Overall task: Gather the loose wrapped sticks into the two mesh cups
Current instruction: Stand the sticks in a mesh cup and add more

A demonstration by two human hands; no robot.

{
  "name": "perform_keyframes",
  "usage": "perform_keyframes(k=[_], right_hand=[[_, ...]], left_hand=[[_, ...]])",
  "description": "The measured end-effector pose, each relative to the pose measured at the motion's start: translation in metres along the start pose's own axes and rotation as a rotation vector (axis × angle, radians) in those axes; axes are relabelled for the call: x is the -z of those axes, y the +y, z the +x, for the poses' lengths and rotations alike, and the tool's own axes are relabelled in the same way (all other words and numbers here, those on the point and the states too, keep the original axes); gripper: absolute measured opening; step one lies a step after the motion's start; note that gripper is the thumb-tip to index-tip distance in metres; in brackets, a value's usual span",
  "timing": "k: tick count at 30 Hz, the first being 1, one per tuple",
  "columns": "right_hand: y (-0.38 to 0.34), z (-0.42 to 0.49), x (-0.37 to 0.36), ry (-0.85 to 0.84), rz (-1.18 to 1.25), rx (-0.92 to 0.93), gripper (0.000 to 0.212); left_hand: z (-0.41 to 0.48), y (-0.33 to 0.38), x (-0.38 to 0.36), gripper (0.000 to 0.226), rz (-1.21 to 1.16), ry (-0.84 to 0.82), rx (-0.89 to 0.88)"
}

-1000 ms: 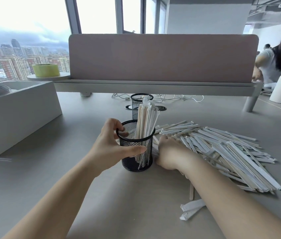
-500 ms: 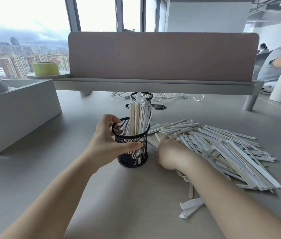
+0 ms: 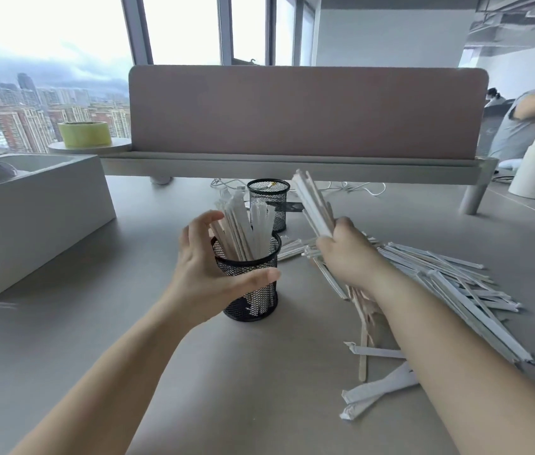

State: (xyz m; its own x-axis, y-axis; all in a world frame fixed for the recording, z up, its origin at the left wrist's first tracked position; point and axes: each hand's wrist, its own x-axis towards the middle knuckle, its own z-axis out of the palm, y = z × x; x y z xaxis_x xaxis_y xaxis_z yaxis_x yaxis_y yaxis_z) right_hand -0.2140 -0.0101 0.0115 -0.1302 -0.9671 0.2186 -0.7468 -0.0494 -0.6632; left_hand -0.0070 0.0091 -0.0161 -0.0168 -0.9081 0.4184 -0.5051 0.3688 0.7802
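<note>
The left hand [image 3: 204, 277] is round the near mesh cup [image 3: 253, 300] in a wide grip. The thumb lies across the front of the black wire mesh, and the fingers [image 3: 200, 224] arch up behind the rim. The palm hides the cup's left wall, so I cannot tell whether those back fingers touch the rim or the sticks. The cup stands upright on the table [image 3: 95, 323]. The paper-wrapped sticks [image 3: 246, 224] inside it fan out above the rim, and through the mesh their lower ends show only as pale blurs.

Now the right hand [image 3: 348, 254]: a closed grip on a bundle of wrapped sticks [image 3: 312, 201], held off the table and tilted up and to the left. Its top end shows just right of the far mesh cup [image 3: 267, 198]. The fist covers the bundle's middle, the lower ends poke out below the wrist, and I can't count the sticks.

The far mesh cup is the same black cylinder, upright behind the near one and partly hidden by the standing sticks. Something pale sits inside, too small to make out.

To the right, the loose pile [image 3: 440, 280] lies flat on the table, long thin pale wrappers criss-crossed, with the forearm covering its near-left part. Nearer the camera are one bare wooden stick [image 3: 363, 353] and a few crumpled paper wrappers [image 3: 381, 385], partly under the arm.
</note>
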Motion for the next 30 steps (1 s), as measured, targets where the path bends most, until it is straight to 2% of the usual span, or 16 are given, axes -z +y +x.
perform_keyframes(k=[5, 8, 9, 11, 13, 16, 20, 24, 28, 30], right_hand=[[0.002, 0.005, 0.016, 0.108, 0.613, 0.006, 0.010], [-0.002, -0.001, 0.018, 0.141, 0.859, 0.086, 0.012], [-0.004, -0.003, 0.018, 0.150, 0.931, 0.122, 0.014], [-0.009, -0.008, 0.016, 0.177, 1.012, 0.192, 0.017], [-0.012, -0.013, 0.013, 0.231, 0.983, 0.262, 0.013], [-0.014, -0.023, 0.006, 0.237, 0.865, 0.352, 0.009], [-0.013, -0.033, -0.012, 0.130, 0.724, 0.354, 0.013], [-0.016, -0.039, -0.021, 0.071, 0.739, 0.388, 0.020], [-0.020, -0.042, -0.025, -0.024, 0.838, 0.388, 0.032], [-0.018, -0.044, -0.027, 0.004, 0.722, 0.376, 0.020]], left_hand=[[-0.006, 0.017, -0.002, 0.105, 0.085, 0.262, -0.113], [-0.013, 0.029, -0.004, 0.079, 0.086, 0.413, -0.326], [-0.016, 0.033, -0.006, 0.065, 0.063, 0.406, -0.402], [-0.024, 0.041, -0.013, 0.040, -0.021, 0.259, -0.475], [-0.031, 0.046, -0.025, 0.035, 0.008, 0.084, -0.498], [-0.038, 0.045, -0.043, 0.048, 0.028, -0.036, -0.469], [-0.035, 0.040, -0.050, 0.067, -0.052, 0.025, -0.468], [-0.032, 0.038, -0.049, 0.082, -0.090, 0.003, -0.412], [-0.030, 0.042, -0.051, 0.064, -0.170, -0.015, -0.351], [-0.028, 0.042, -0.051, 0.059, -0.200, -0.005, -0.338]])
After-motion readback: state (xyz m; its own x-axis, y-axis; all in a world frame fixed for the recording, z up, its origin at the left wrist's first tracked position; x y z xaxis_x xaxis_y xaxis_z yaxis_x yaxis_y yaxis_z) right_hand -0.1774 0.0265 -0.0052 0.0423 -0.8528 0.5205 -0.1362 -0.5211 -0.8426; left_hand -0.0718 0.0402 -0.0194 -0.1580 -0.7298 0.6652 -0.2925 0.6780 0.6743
